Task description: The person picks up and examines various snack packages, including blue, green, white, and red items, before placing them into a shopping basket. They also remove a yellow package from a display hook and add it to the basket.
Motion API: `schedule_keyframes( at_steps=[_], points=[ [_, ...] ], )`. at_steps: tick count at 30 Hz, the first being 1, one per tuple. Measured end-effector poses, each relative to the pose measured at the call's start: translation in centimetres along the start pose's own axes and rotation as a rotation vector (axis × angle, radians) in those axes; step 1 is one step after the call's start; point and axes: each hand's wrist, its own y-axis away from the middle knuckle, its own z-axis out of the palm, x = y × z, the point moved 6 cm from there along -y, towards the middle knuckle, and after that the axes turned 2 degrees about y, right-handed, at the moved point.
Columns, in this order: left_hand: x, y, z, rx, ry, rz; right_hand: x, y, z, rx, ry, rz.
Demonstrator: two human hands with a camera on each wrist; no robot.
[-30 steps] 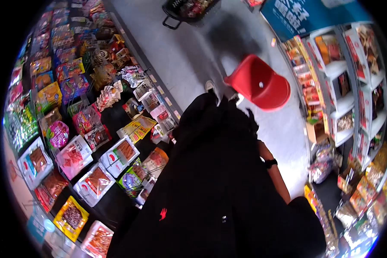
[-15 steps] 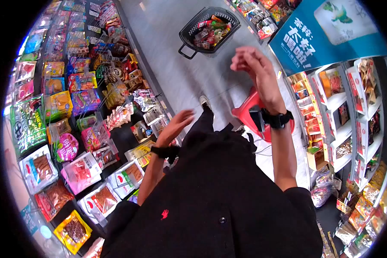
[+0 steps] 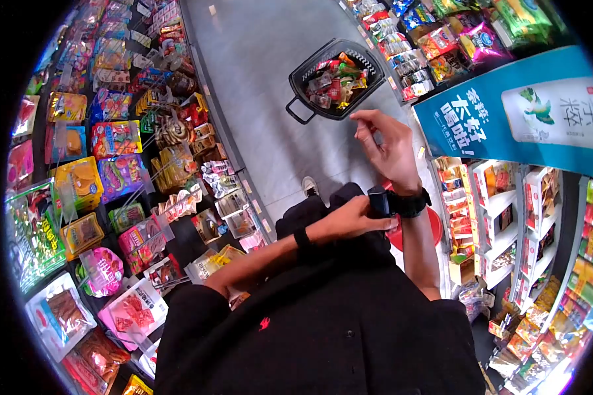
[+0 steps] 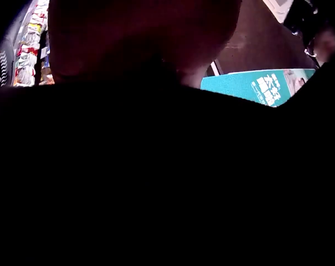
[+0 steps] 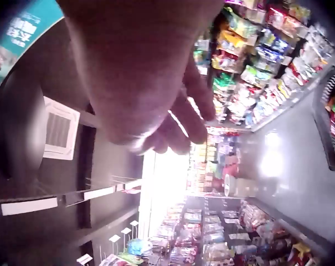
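Observation:
In the head view my left hand (image 3: 352, 217) reaches across my body and holds the small black wrist camera (image 3: 379, 201) strapped to my right wrist. Its thumb lies along the lower side of the camera, and the other fingertips are mostly hidden. My right hand (image 3: 392, 148) is raised in front of me, fingers loosely bent with nothing between them. The black strap (image 3: 412, 203) circles the right wrist. In the right wrist view the same hand (image 5: 139, 72) fills the top. The left wrist view is mostly dark.
A black basket (image 3: 298, 79) with several snack packs stands on the grey floor (image 3: 257, 99) ahead. Behind my right forearm is a red stool (image 3: 433, 227). Shelves of packaged snacks (image 3: 115, 138) line the left; a teal sign (image 3: 435, 122) tops the white racks (image 3: 501, 191) at right.
Both hands rose into view from lower down. The left hand then crossed over to the right wrist. The basket and sign sit lower in view as the head view shifted.

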Motion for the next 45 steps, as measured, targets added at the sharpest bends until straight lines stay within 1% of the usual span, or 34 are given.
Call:
schedule_keyframes(
  at_steps=[1,2,3,6,7,8,10,12,14,16,17,18,19,20,21,22,23,24,25,26,27,28,29,30,31,32,33,35,36,37,39,40,42,45],
  points=[
    [0.7,-0.6,-0.8,0.030,-0.033,0.004,1.1,-0.7,0.3,0.018,-0.086,0.072],
    [1.1,-1.5,-2.6,-0.010,-0.301,-0.181,2.4,-1.4,0.6,0.038,-0.172,0.145],
    [2.3,-2.0,-4.2,-0.102,-0.576,-0.356,3.8,-2.1,0.9,0.056,-0.260,0.220],
    [2.9,-4.6,-6.6,-0.152,-0.653,-0.286,9.0,-4.9,1.4,0.166,-0.353,0.336],
    [3.7,-5.0,-7.5,-0.077,-0.585,-0.143,11.0,-6.1,1.4,0.174,-0.280,0.366],
    [2.8,-6.0,-8.9,-0.105,-0.594,-0.095,13.5,-7.2,1.6,0.129,-0.204,0.407],
    [3.0,-8.2,-12.3,-0.055,-0.572,-0.093,20.0,-9.6,1.9,0.049,-0.040,0.470],
    [3.7,-10.9,-16.4,0.060,-0.372,-0.252,27.0,-12.3,2.4,-0.013,-0.024,0.499],
    [3.3,-14.1,-20.3,0.193,-0.276,-0.259,34.3,-14.8,3.7,-0.097,-0.038,0.552],
    [2.8,-17.8,-25.7,0.319,-0.193,-0.293,44.9,-15.1,6.7,-0.221,0.017,0.605],
    [2.0,-20.3,-28.3,0.314,-0.077,-0.249,49.9,-14.8,8.4,-0.282,0.041,0.626],
    [0.7,-22.7,-31.0,0.360,0.084,-0.258,53.5,-15.0,9.9,-0.349,0.069,0.664],
    [-0.8,-24.9,-34.0,0.416,0.172,-0.301,57.7,-14.4,11.6,-0.527,0.080,0.760],
    [-2.6,-27.8,-37.2,0.470,0.255,-0.324,61.3,-14.1,12.7,-0.651,0.235,0.699],
    [-2.8,-30.3,-40.3,0.533,0.232,-0.403,64.6,-14.9,14.3,-0.761,0.390,0.616],
    [-5.1,-32.4,-43.8,0.570,0.249,-0.399,67.7,-15.2,16.3,-0.875,0.540,0.535],
    [-6.8,-34.6,-47.0,0.597,0.178,-0.373,71.0,-15.6,18.0,-0.860,0.500,0.526],
    [-8.7,-36.6,-50.3,0.618,0.116,-0.356,74.5,-15.6,19.9,-0.820,0.522,0.452],
    [-10.6,-38.6,-53.4,0.608,0.030,-0.304,77.7,-16.0,21.5,-0.798,0.484,0.470],
    [-13.7,-40.5,-57.0,0.573,-0.084,-0.393,80.4,-16.4,23.0,-0.773,0.453,0.494],
    [-16.3,-42.2,-60.1,0.597,-0.083,-0.439,83.1,-16.4,24.4,-0.711,0.466,0.528],
    [-19.7,-44.3,-63.9,0.712,-0.290,-0.429,85.6,-16.4,26.1,-0.650,0.475,0.555],
    [-20.5,-46.0,-66.1,0.784,-0.339,-0.406,87.9,-16.1,27.7,-0.544,0.540,0.540],
    [-22.5,-47.7,-68.6,0.808,-0.478,-0.318,89.7,-15.4,28.9,-0.443,0.598,0.520],
    [-23.8,-49.1,-70.5,0.775,-0.563,-0.441,90.9,-14.4,29.9,-0.467,0.631,0.470],
    [-23.8,-50.3,-71.6,0.812,-0.603,-0.388,91.5,-13.8,30.6,-0.491,0.659,0.419],
    [-24.4,-51.3,-72.5,0.846,-0.646,-0.332,90.9,-14.3,30.8,-0.441,0.784,0.333],
    [-28.5,-52.5,-74.9,0.737,-0.756,-0.362,92.0,-13.2,31.0,-0.469,0.660,0.428],
    [-28.9,-53.1,-75.1,0.657,-0.886,-0.425,92.4,-12.7,30.8,-0.459,0.569,0.459],
    [-28.1,-53.6,-74.3,0.647,-1.010,-0.440,92.8,-11.8,30.4,-0.386,0.463,0.490],
    [-27.5,-54.4,-72.7,0.616,-1.229,-0.425,92.8,-10.5,29.9,-0.293,0.420,0.566],
    [-27.7,-55.1,-72.5,0.558,-1.290,-0.511,92.7,-10.1,29.4,-0.244,0.405,0.601],
    [-27.7,-55.7,-72.9,0.543,-1.336,-0.440,92.1,-10.3,28.7,-0.214,0.431,0.684],
    [-26.0,-55.5,-72.0,0.521,-1.289,-0.212,90.4,-12.0,27.4,-0.168,0.332,0.673]
  ],
)
